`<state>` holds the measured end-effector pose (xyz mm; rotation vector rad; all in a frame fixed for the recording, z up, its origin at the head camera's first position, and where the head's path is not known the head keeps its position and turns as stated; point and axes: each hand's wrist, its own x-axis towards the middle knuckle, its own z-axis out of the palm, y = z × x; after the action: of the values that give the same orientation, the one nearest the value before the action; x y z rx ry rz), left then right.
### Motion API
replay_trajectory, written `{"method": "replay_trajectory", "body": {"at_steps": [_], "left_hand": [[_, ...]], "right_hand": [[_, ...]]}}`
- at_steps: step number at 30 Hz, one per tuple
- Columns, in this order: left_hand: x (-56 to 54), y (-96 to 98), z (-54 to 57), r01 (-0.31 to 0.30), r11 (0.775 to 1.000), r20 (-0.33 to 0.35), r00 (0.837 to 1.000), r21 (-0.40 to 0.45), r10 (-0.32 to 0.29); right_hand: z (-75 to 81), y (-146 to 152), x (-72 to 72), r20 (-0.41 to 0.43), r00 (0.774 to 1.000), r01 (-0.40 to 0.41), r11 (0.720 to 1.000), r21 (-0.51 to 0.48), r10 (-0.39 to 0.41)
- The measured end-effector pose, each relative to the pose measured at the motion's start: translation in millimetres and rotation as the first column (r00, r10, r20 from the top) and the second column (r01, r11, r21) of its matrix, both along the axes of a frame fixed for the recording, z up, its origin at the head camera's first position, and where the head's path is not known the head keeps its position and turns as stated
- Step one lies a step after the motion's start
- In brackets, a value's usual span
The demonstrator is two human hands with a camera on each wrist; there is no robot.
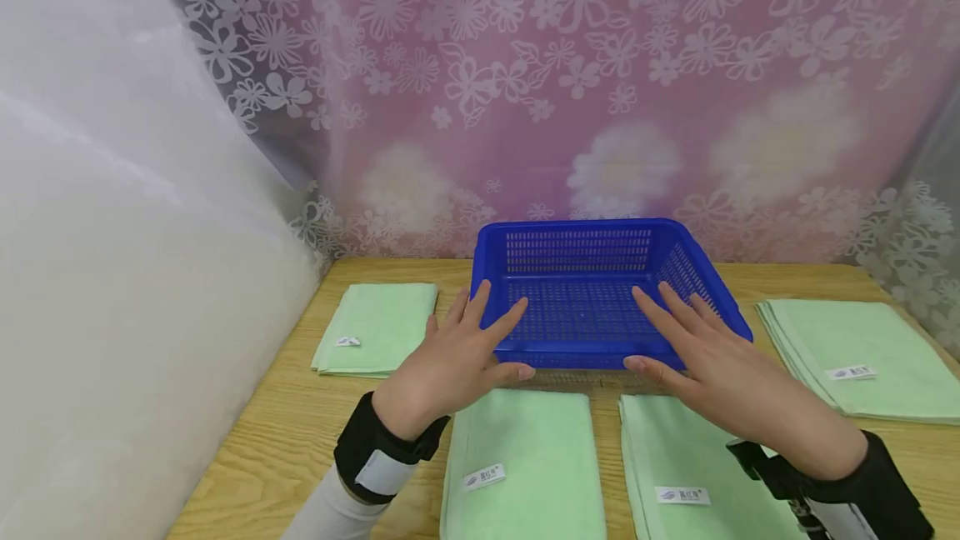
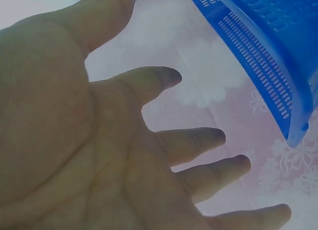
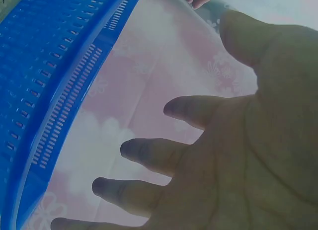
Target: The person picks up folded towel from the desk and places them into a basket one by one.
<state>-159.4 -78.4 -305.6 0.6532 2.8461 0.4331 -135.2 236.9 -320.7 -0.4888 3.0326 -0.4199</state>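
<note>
A blue plastic basket (image 1: 577,357) with slotted walls stands at the back of the wooden table, with nothing lying in it. My left hand (image 1: 457,357) is spread at its near left corner, and my right hand (image 1: 720,373) is spread at its near right side. Both hands hold nothing; their fingers are apart and fairly straight. In the left wrist view the palm (image 2: 114,155) faces the camera with the basket (image 2: 263,66) beyond the fingertips. The right wrist view likewise shows the open palm (image 3: 218,160) apart from the basket (image 3: 64,91).
Folded light-green towels with white labels lie around: one at back left (image 1: 382,327), one at front middle (image 1: 525,465), one at front right (image 1: 690,457), one at far right (image 1: 862,357). A pink flowered curtain (image 1: 525,107) hangs behind the table; white sheeting (image 1: 135,273) stands left.
</note>
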Motion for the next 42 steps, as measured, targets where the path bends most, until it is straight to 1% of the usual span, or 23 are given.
{"method": "replay_trajectory", "body": {"at_steps": [6,9,12,16,22,24,27,29,33,36,39,42], "left_hand": [[4.0,-2.3,0.2,-0.005,1.0,-0.006,1.0,-0.013,0.005],[7.4,-5.6,-0.7,-0.014,1.0,-0.004,1.0,0.001,0.014],[12.5,-10.4,-2.7,-0.037,0.999,-0.005,0.999,0.023,0.037],[27.5,-23.3,-6.3,-0.07,0.997,-0.024,0.997,0.042,0.071],[55.2,-39.8,-7.3,-0.081,0.995,-0.041,0.996,0.065,0.083],[65.0,-44.9,-6.9,-0.074,0.995,-0.058,0.995,0.069,0.078],[78.2,-53.1,-7.7,-0.051,0.996,-0.08,0.995,0.076,0.057],[83.8,-57.1,-9.3,-0.03,0.995,-0.07,0.997,0.093,0.036],[87.5,-64.2,-17.6,-0.011,0.991,-0.018,1.0,0.133,0.014],[86.8,-66.1,-27.9,-0.006,0.992,-0.009,1.0,0.125,0.007],[81.4,-61.9,-41.2,0.0,0.995,0.013,1.0,0.098,-0.002],[76.5,-57.4,-55.7,0.0,0.998,0.055,0.998,0.067,-0.003]], "right_hand": [[0.6,-12,4.8,0.003,0.999,-0.034,0.999,-0.007,0.034],[0.5,-18,7.8,-0.003,0.999,-0.052,0.999,-0.007,0.052],[0.4,-22,11.9,-0.02,0.997,-0.068,0.998,-0.003,0.068],[0.4,-33,21.9,-0.041,0.995,-0.094,0.996,0.0,0.094],[-1.3,-47,40.5,-0.089,0.99,-0.113,0.994,-0.007,0.112],[-2.9,-49,47.8,-0.09,0.989,-0.121,0.993,-0.013,0.119],[-5.0,-51,58.2,-0.069,0.991,-0.117,0.993,-0.024,0.115],[-5.6,-50,64.3,-0.055,0.993,-0.108,0.994,-0.029,0.106],[-6.6,-50,71.5,-0.041,0.994,-0.108,0.993,-0.057,0.106],[-11.2,-54,72.9,-0.026,0.993,-0.113,0.991,-0.076,0.111],[-22.2,-57,71.8,-0.018,0.993,-0.118,0.989,-0.087,0.117],[-38.9,-60,71.3,-0.021,0.99,-0.142,0.986,-0.093,0.14]]}}
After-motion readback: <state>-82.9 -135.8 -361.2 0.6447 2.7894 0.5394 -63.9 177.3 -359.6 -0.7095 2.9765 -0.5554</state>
